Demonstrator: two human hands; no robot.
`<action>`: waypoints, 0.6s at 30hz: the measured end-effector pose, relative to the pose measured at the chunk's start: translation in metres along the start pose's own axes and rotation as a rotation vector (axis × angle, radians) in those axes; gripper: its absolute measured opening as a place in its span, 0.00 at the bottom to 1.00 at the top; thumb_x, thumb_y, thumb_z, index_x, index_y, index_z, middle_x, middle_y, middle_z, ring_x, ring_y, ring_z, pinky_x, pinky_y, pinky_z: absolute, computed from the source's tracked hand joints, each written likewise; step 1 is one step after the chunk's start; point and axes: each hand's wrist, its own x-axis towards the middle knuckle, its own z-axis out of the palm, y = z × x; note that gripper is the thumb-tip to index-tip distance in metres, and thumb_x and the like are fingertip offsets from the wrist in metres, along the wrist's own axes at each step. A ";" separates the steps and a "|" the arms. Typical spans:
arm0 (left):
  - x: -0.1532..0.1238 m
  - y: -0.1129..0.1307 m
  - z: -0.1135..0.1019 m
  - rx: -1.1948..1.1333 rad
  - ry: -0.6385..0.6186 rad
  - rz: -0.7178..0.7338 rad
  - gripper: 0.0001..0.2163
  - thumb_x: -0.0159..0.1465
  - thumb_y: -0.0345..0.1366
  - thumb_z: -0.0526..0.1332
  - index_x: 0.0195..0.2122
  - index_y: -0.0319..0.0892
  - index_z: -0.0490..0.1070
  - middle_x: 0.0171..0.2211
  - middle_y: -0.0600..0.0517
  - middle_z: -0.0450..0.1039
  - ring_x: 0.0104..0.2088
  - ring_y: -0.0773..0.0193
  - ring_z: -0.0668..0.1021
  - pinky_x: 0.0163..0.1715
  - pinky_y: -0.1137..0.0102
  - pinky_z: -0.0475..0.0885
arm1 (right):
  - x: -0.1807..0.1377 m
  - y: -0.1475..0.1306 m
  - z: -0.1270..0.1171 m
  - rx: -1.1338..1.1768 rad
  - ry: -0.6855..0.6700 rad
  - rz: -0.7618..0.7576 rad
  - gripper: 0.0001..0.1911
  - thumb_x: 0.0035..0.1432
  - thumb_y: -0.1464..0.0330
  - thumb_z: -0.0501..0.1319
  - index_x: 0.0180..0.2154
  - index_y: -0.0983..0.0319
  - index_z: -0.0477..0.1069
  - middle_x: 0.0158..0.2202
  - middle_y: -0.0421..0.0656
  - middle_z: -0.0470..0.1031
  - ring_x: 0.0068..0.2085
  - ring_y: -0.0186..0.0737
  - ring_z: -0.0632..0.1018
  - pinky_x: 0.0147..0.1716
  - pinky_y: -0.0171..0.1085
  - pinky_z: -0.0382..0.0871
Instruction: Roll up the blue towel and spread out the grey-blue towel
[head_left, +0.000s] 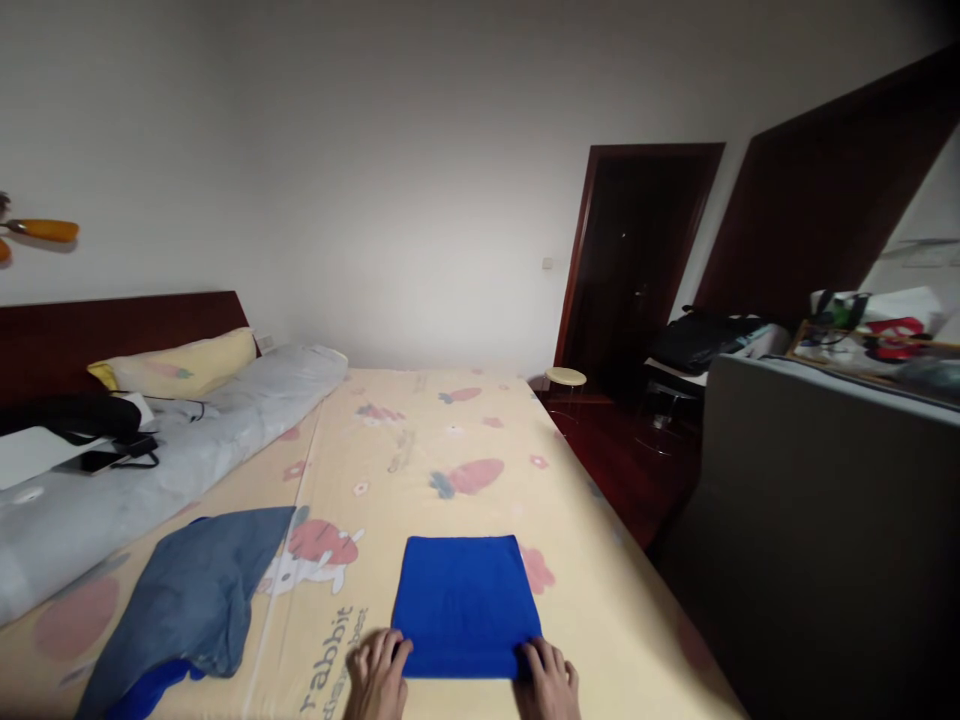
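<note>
A bright blue cloth (463, 603), folded into a neat rectangle, lies flat on the yellow bed sheet (420, 450) near the front edge. My left hand (377, 676) rests with its fingers on the cloth's near left corner. My right hand (548, 680) rests with its fingers on the near right corner. Both hands press down on the cloth's near edge, and I cannot tell whether they pinch it.
A grey-blue garment (196, 590) lies crumpled to the left. A rolled grey duvet (150, 460), a yellow pillow (180, 365) and a phone with cables lie by the headboard. A tall grey cabinet (817, 530) stands right of the bed; a small stool (565, 377) stands by the dark door.
</note>
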 end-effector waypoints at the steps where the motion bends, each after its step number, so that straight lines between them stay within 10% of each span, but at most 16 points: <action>1: 0.002 0.002 -0.004 -0.022 -0.001 0.021 0.24 0.54 0.25 0.53 0.50 0.55 0.72 0.55 0.54 0.72 0.59 0.57 0.68 0.58 0.55 0.58 | 0.004 0.000 -0.002 0.003 -0.001 -0.014 0.17 0.50 0.72 0.56 0.42 0.53 0.71 0.49 0.43 0.75 0.49 0.48 0.73 0.49 0.47 0.58; 9: 0.012 -0.008 -0.027 -0.224 -0.017 -0.036 0.16 0.59 0.26 0.50 0.42 0.47 0.71 0.39 0.53 0.77 0.42 0.66 0.77 0.45 0.71 0.66 | 0.024 0.018 -0.029 0.105 -0.149 -0.044 0.11 0.55 0.72 0.52 0.36 0.57 0.72 0.32 0.41 0.76 0.36 0.42 0.74 0.41 0.42 0.60; 13: 0.013 -0.006 -0.009 -0.035 0.106 -0.183 0.18 0.58 0.27 0.52 0.47 0.46 0.71 0.45 0.50 0.76 0.49 0.59 0.75 0.49 0.65 0.66 | 0.022 0.012 -0.019 0.026 0.014 0.008 0.23 0.48 0.73 0.55 0.48 0.57 0.69 0.46 0.48 0.74 0.45 0.50 0.74 0.44 0.45 0.60; 18: 0.018 0.035 0.027 -0.014 0.078 0.042 0.22 0.57 0.26 0.52 0.50 0.51 0.73 0.48 0.49 0.76 0.50 0.57 0.75 0.49 0.64 0.67 | 0.012 -0.029 0.026 0.017 0.146 -0.105 0.21 0.46 0.76 0.56 0.41 0.52 0.73 0.43 0.43 0.78 0.44 0.47 0.76 0.45 0.44 0.60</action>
